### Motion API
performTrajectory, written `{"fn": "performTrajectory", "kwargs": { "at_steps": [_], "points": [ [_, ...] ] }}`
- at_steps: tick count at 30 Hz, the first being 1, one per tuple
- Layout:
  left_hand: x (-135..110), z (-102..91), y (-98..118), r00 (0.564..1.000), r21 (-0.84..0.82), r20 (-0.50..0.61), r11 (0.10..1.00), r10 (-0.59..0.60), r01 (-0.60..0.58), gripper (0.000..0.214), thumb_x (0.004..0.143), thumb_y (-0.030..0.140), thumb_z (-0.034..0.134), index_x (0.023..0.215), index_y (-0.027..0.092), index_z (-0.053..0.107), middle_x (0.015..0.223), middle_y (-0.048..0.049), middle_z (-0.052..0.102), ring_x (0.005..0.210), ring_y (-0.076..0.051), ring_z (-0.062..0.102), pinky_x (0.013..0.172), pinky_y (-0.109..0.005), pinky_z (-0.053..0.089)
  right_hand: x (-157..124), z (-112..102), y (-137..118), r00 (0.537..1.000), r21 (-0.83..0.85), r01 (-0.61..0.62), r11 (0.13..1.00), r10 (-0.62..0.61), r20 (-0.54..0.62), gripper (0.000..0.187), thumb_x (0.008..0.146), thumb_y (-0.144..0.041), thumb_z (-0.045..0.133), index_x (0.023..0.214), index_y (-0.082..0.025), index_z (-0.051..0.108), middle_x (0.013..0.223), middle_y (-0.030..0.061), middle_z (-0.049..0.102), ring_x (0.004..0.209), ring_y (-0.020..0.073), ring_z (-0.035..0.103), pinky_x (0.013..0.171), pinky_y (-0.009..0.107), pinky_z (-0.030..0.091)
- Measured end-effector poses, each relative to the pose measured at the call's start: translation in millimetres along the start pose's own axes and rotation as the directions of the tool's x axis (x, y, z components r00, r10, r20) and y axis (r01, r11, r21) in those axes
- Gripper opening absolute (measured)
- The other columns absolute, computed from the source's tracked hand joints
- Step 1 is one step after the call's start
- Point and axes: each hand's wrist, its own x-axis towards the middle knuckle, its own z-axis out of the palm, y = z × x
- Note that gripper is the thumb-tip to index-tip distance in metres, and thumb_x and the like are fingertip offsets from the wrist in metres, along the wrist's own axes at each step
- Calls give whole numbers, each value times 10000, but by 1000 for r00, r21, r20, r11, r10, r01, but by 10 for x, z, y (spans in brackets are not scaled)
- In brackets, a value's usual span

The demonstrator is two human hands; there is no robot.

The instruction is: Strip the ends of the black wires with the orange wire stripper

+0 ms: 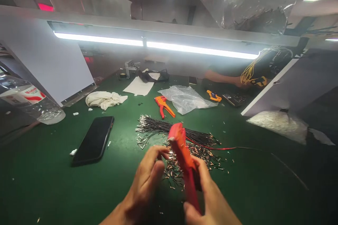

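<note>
In front of me my right hand (208,193) is closed around the handles of a red and orange wire stripper (182,147), which is tilted with its head up. My left hand (149,174) is just left of the tool, its fingers bent and its thumb apart from them; I see nothing between them. Behind the stripper lies a bundle of short black wires (163,126) with bare or metal-tipped ends. Many cut scraps of wire and insulation (175,172) are scattered beneath the tool. A thin red wire (219,148) runs off to the right.
A black phone (93,140) and a large plastic bottle (31,98) are at the left. Farther back are a white cloth (105,100), another orange wire stripper (164,106), a clear plastic bag (187,99) and a yellow tool (213,96). Another person's arm (224,78) reaches in behind.
</note>
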Motion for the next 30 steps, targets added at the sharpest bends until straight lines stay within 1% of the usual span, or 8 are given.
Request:
{"fn": "performTrajectory", "kwargs": {
  "at_steps": [1,3,4,6,10,14,22,30],
  "points": [
    [71,-61,27,999,252,-41,968,-4,14,448,950,581,377,1039,206,605,997,-96,645,973,-292,576,893,-463,450,17,-109,-26,998,149,-62,987,59,23,727,593,-249,588,1303,-186,445,1020,106,624,839,270,574,793,471,456],
    [196,-177,72,998,685,-19,726,-67,62,293,934,455,478,955,195,610,1002,-95,646,1004,-300,566,930,-480,424,55,-325,-42,988,488,-140,861,93,121,608,629,-380,669,1204,-204,585,1000,71,608,829,227,521,752,376,441],
    [238,-226,85,988,816,17,573,-156,76,257,936,422,491,978,198,609,1036,-95,643,1015,-303,569,927,-483,425,75,-420,-34,976,607,-201,769,106,189,565,659,-419,675,1182,-211,626,1005,79,619,852,235,523,769,374,449],
    [272,-296,91,971,867,40,491,-238,85,223,899,381,573,991,183,621,1050,-113,635,1001,-323,577,892,-489,438,114,-561,4,968,705,-234,669,92,234,471,662,-448,725,1066,-209,691,985,91,627,845,241,524,755,374,461],
    [221,-349,89,931,875,101,476,-350,84,201,805,310,699,944,195,613,1010,-84,634,943,-295,599,794,-407,467,162,-637,101,976,764,-198,614,48,214,464,680,-373,724,1122,-239,674,953,82,620,833,240,515,758,386,459],
    [207,-368,130,913,876,90,468,-398,118,77,868,246,606,928,203,582,1016,-79,633,947,-262,609,759,-355,456,169,-602,167,967,814,-201,545,-24,255,602,643,-298,657,1241,-262,601,975,82,643,854,259,538,781,402,446],
    [196,-303,49,918,866,50,475,-392,156,76,884,140,523,896,192,578,1005,-93,625,956,-267,604,767,-368,441,151,-567,263,938,808,-267,525,-51,342,531,689,-289,615,1218,-249,600,1012,88,660,868,256,545,808,410,447],
    [155,-236,-31,952,827,35,544,-304,143,210,898,75,413,765,192,526,864,-87,597,850,-263,567,710,-370,410,136,-543,237,948,800,-256,542,-23,319,500,673,-324,606,1164,-227,624,978,83,659,846,259,554,795,415,458]
  ]
}}
